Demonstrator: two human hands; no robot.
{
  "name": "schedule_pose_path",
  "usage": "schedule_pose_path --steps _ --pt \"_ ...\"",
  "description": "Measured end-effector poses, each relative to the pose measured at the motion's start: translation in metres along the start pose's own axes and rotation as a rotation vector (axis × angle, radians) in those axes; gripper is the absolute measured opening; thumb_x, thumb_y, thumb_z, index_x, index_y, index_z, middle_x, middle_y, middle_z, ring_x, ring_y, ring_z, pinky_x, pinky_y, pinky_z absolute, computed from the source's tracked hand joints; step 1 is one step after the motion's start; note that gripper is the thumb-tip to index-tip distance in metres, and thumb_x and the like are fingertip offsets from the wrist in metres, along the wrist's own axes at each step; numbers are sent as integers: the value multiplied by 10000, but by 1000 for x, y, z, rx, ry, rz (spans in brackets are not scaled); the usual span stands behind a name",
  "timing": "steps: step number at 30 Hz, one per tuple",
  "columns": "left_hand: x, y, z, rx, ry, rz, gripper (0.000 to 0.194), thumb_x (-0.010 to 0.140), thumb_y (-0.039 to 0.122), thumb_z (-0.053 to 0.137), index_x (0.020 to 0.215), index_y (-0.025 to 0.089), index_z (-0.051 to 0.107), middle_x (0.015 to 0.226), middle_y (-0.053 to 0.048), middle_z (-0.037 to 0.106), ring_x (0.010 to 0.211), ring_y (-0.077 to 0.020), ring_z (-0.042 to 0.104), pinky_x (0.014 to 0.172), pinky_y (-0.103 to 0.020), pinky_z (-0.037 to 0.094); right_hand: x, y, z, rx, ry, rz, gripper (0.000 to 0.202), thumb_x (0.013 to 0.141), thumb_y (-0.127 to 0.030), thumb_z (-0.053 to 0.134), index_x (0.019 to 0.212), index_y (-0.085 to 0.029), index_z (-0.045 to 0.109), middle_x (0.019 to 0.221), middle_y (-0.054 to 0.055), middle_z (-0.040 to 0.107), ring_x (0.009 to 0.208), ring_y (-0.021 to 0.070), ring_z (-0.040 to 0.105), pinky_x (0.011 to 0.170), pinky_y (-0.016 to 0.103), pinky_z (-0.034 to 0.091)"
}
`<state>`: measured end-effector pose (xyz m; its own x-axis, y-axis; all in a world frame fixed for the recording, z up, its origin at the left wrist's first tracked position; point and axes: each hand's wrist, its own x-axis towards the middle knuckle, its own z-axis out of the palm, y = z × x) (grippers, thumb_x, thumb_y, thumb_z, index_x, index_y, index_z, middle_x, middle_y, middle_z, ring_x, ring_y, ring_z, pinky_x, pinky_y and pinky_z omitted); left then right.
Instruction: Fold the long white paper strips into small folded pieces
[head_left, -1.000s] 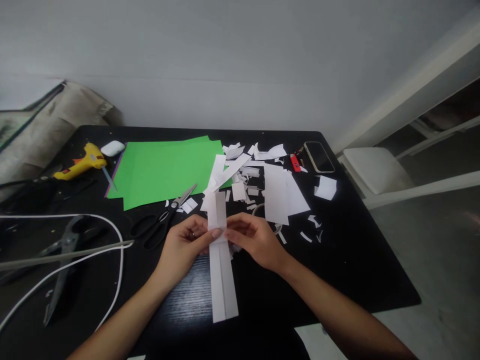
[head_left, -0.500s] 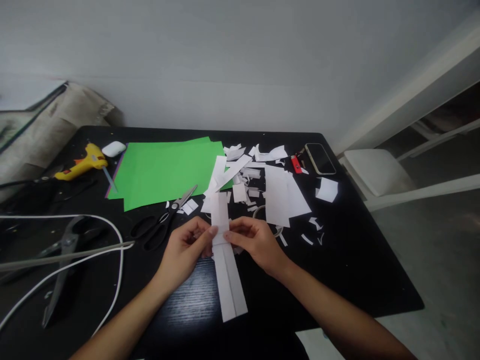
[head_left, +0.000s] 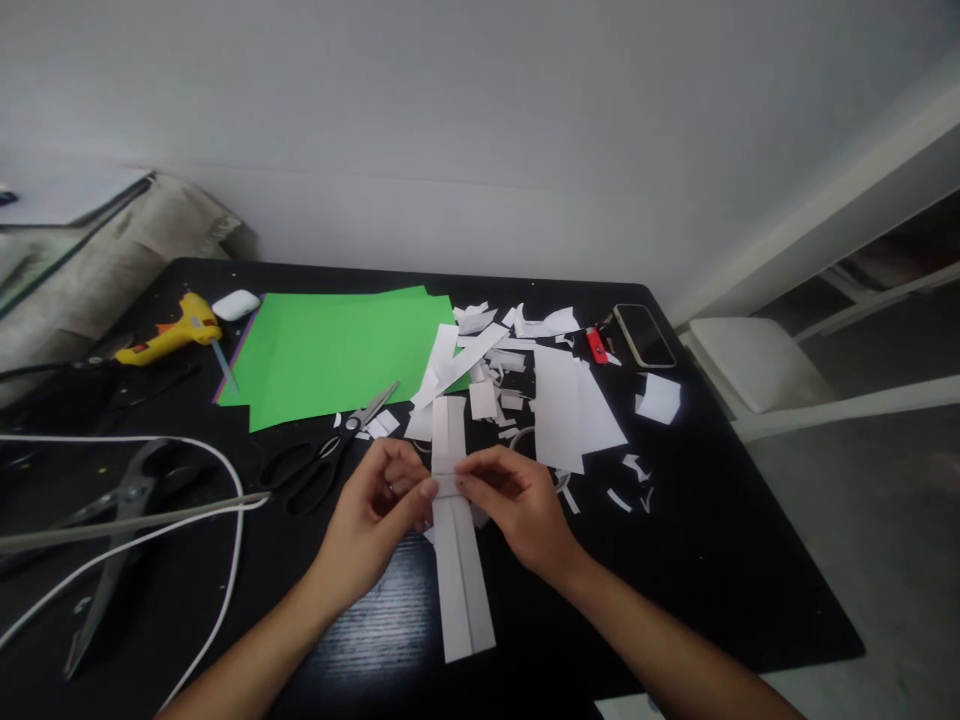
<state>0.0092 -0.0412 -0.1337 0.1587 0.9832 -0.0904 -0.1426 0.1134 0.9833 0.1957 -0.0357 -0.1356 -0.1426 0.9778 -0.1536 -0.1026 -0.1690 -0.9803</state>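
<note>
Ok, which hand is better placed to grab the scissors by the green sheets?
Likely the left hand: the scissors lie near it, while the right hand is across the paper strip. Both hold it.

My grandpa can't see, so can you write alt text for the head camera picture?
A person's left hand and right hand pinch a creased white paper strip over a black table. On it lie white paper scraps, green sheets, black-handled scissors, a yellow glue gun and a phone.
</note>
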Motion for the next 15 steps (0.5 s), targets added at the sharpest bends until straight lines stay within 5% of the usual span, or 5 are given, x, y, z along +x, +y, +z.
schedule_pose_path --steps 5,15 --pt "-3 -3 0 119 -4 118 213 856 206 772 984 215 603 831 -1 654 701 -120 628 655 -232 552 1 1 -1 -19 42 -23 117 818 -310 819 911 -249 784 899 20 777 847 183 730 777 311 604" --pt "1 4 -2 219 61 156 89 852 187 745 937 197 720 719 23 652 633 -93 599 599 -188 519 9 -9 -10 43 153 -25 241 851 -343 795 1054 -246 710 867 12 758 769 199 751 786 369 656"
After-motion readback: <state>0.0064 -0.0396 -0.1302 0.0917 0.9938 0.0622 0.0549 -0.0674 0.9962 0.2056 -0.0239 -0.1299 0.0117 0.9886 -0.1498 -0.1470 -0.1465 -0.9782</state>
